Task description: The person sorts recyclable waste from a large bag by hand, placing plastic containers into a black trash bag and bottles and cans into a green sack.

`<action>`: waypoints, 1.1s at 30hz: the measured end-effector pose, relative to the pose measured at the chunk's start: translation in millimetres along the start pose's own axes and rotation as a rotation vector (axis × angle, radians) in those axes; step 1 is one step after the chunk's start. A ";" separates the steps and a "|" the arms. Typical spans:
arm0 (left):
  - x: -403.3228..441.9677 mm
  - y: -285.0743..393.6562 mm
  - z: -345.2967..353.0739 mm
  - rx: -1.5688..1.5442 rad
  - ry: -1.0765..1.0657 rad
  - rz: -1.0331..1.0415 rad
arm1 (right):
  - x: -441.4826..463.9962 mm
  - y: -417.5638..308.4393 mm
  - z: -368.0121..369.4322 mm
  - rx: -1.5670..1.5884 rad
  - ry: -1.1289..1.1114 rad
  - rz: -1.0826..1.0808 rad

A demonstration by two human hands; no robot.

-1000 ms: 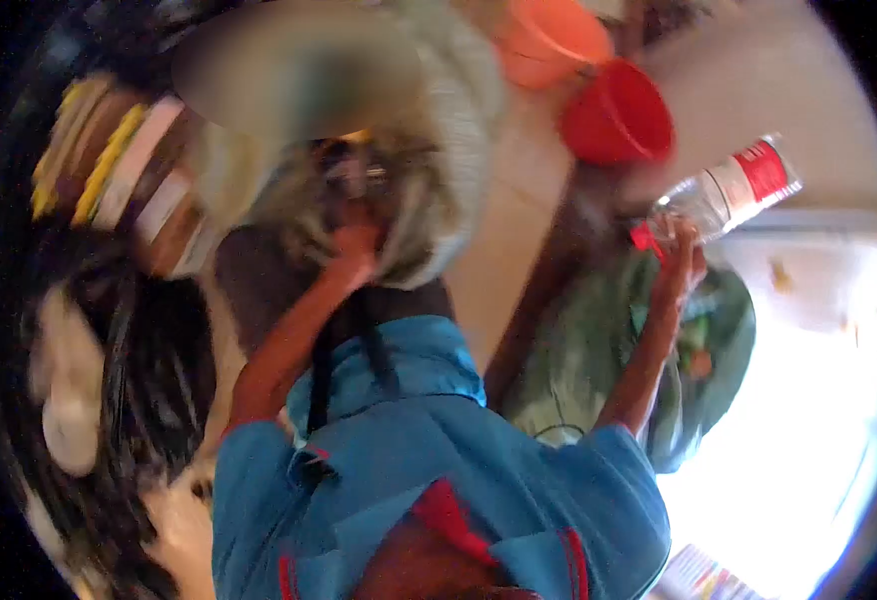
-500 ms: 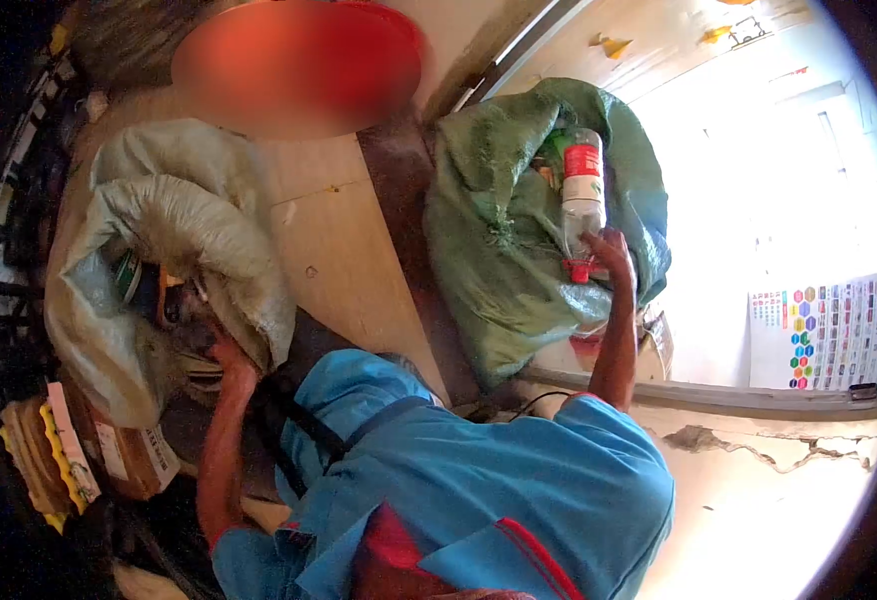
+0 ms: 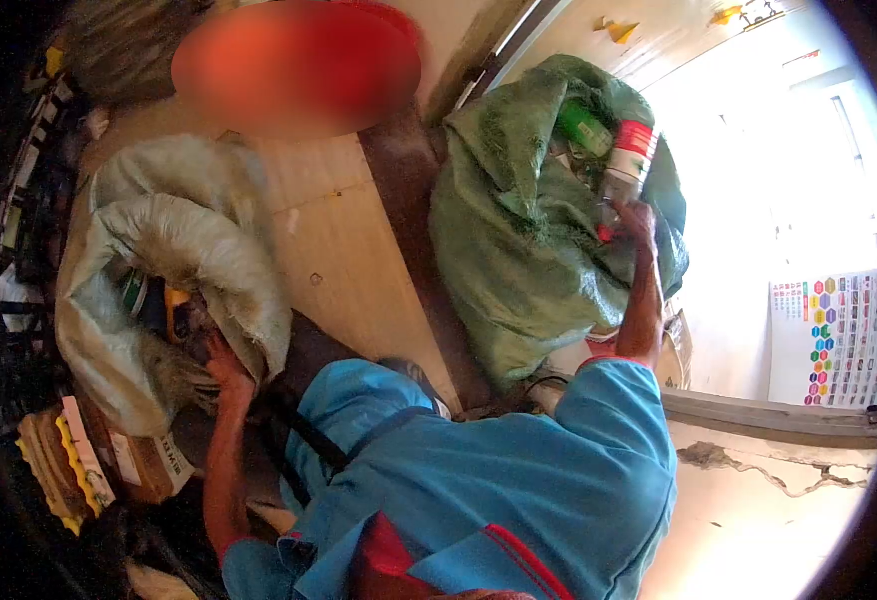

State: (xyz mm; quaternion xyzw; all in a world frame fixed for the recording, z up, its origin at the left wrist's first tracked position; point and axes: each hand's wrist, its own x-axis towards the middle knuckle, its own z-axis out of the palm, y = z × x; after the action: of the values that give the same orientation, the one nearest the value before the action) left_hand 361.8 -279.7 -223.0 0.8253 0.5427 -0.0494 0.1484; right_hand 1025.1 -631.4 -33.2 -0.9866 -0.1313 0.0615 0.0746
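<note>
My right hand (image 3: 639, 224) is closed around the lower, capped end of a clear plastic bottle (image 3: 616, 186). The bottle has a red and white label and a red cap, and lies tilted over the mouth of a green woven sack (image 3: 504, 270). Beside it in that sack shows a green bottle (image 3: 584, 128). On the other side, my left hand (image 3: 225, 366) is at the near edge of a pale woven sack (image 3: 194, 235), fingers bent against its rim and partly hidden. Inside this sack, a yellow-orange item (image 3: 176, 298) and a green round-edged item (image 3: 135, 292) are partly visible.
A red basin-like shape (image 3: 359, 75), blurred, stands at the back. Cardboard boxes (image 3: 149, 465) and yellow-edged pieces (image 3: 77, 455) lie at the lower left. A dark rack (image 3: 14, 230) lines the left side. A poster (image 3: 829, 340) hangs at the right beside a bright opening.
My right hand has moved the bottle up and to the right, tilting it and uncovering more of the green bottle. My left hand stays at the pale sack's edge. The view has shifted slightly.
</note>
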 end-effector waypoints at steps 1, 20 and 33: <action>5.9 -11.2 17.3 0.036 0.043 0.032 | 3.7 17.4 -5.0 -0.039 0.033 0.035; 8.7 -2.3 -6.7 0.113 -0.054 -0.098 | 78.9 41.6 56.7 0.198 0.515 -0.144; 7.5 -14.7 0.1 -0.008 0.072 0.071 | -45.3 101.7 0.5 -0.264 -0.439 -0.126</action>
State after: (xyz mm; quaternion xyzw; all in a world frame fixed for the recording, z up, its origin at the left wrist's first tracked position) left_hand 351.5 -267.8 -227.8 0.8446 0.5183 -0.0124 0.1336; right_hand 1007.1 -740.6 -45.7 -0.9407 -0.2123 0.2517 -0.0811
